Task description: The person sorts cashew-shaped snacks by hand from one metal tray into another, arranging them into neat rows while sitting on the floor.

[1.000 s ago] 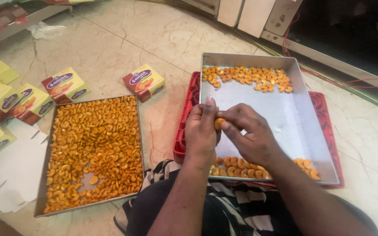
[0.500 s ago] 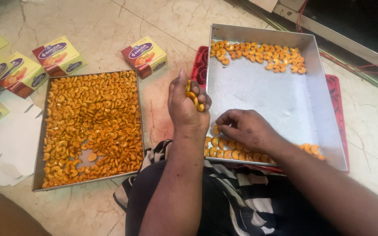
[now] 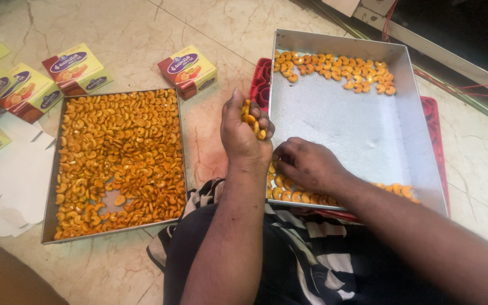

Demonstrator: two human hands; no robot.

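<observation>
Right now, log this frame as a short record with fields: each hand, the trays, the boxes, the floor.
left hand: raised between the trays, fingers closed on a small stack of orange cashews
right hand: palm down on the cashew row at the near edge of the right tray
right tray: steel, mostly bare, cashew rows along far and near edges, resting on a red crate
left tray: steel, covered with cashews
boxes: small printed cartons beside the left tray
floor: marble tiles
</observation>
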